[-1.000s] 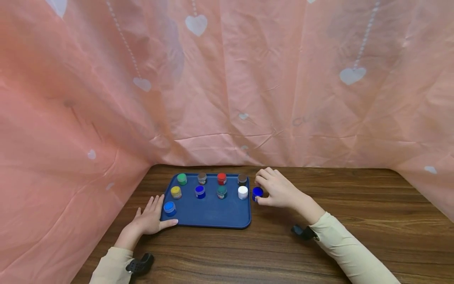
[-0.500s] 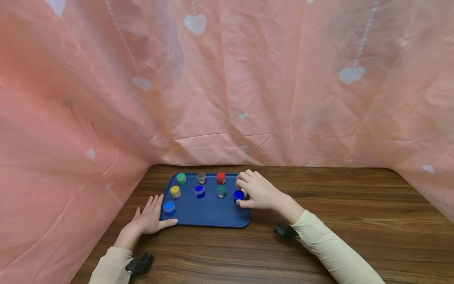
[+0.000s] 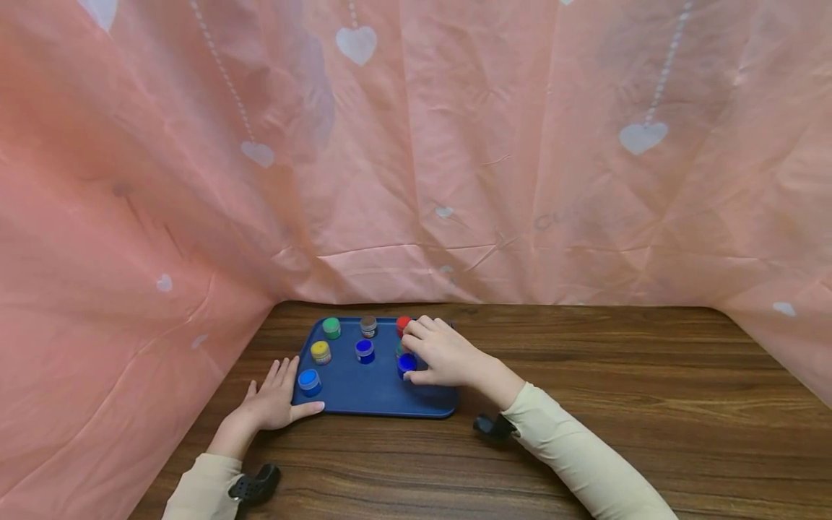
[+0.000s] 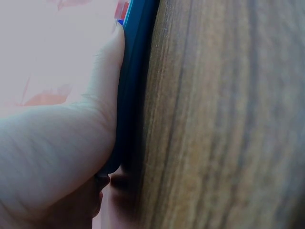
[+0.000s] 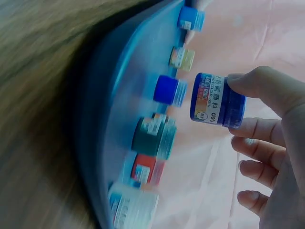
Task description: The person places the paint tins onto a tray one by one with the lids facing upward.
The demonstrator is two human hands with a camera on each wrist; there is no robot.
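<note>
Fingers of the right hand are pinching a dark-blue paint pot above the tray at lower centre — placing step, needing a free spot; the left hand, fingers flat, is steadying the tray's corner.

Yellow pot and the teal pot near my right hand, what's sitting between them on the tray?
In the head view, one blue-capped pot stands between the yellow pot and the teal pot.

A: What is the person wearing?

B: Long cream-coloured fabric sleeves on both arms, close-fitting and reaching down to the wrists.

A: Anything strapped on?

B: A small black, rounded plastic device sits under the left wrist at the cuff, and a second black device sits at the right wrist. Both hands are bare, with no rings or gloves showing.
</note>
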